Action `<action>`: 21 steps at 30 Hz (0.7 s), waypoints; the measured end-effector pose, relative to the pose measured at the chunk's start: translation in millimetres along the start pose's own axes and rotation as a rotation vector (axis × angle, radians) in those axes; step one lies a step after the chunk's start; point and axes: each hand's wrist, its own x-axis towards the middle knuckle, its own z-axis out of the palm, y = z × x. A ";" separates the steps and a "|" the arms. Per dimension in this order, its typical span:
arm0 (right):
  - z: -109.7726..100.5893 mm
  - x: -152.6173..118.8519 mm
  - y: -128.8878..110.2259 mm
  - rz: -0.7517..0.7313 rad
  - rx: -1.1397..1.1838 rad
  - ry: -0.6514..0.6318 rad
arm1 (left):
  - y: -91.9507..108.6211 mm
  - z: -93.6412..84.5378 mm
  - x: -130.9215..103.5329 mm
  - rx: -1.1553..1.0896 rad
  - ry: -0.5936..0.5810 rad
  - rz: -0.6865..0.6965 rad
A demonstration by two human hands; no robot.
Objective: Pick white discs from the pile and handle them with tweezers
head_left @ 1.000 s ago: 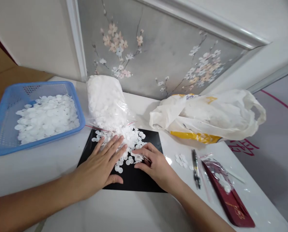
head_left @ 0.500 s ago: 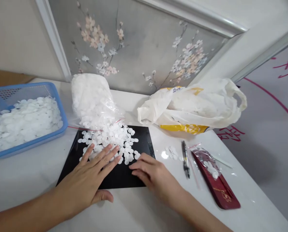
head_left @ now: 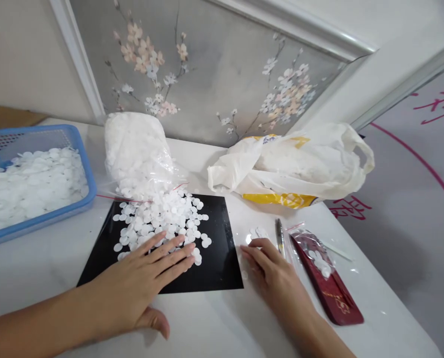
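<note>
White round discs (head_left: 162, 211) lie heaped on a black sheet (head_left: 218, 258), spilling from the mouth of a clear plastic bag (head_left: 135, 144). My left hand (head_left: 147, 273) rests flat with fingers spread over the near edge of the heap, holding nothing. Just right of the sheet, my right hand (head_left: 274, 273) touches down on the white table with its fingers bent together; whatever may be between the fingertips is hidden. A few loose discs (head_left: 259, 232) lie right beyond that hand.
At the left stands a blue basket (head_left: 91, 186) of white discs. A white and yellow plastic bag (head_left: 292, 169) lies at the back. On the right are a pen (head_left: 279, 236) and a dark red packet (head_left: 337, 296) under a small clear bag.
My right hand has moved right, off the black sheet to the table beside the small group of discs. My left hand has shifted slightly right over the heap.
</note>
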 end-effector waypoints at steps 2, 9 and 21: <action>-0.4 2.1 -0.3 -0.046 0.018 -0.035 | 3.3 1.0 -9.2 -0.002 -0.004 -0.011; 25.6 19.8 -34.1 -0.235 0.042 -0.157 | 10.4 -4.1 -30.3 0.033 -0.069 -0.023; 15.7 28.6 -53.4 -0.217 0.360 -0.237 | -12.7 -4.3 -45.4 0.092 -0.020 -0.154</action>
